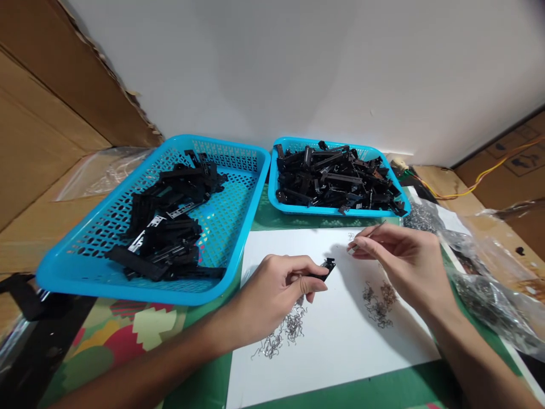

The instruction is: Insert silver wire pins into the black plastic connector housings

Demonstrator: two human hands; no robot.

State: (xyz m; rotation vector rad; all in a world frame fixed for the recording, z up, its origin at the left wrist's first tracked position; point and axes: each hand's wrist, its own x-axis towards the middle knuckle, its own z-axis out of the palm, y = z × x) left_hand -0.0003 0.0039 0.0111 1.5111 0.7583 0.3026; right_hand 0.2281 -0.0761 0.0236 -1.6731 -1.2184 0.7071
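My left hand (293, 278) pinches a small black plastic part (328, 266) above a white sheet (332, 352). To its right, my right hand (392, 250) is closed, thumb against forefinger, near some tiny wire pieces at the sheet's far edge; what sits between its fingertips is too small to name. Below my left hand lies a loose pile of thin bent wire springs (293, 324). A second pile of small wire springs (377, 307), partly silver and partly brownish, rests under my right wrist.
A large blue basket (238, 267) on the left holds black plastic parts (170, 227). A smaller blue basket (275, 199) at the back is heaped with similar parts. Clear bags of metal pieces (481, 289) lie on the right, with a yellow-red cable (477, 187) behind. Cardboard stands at both sides.
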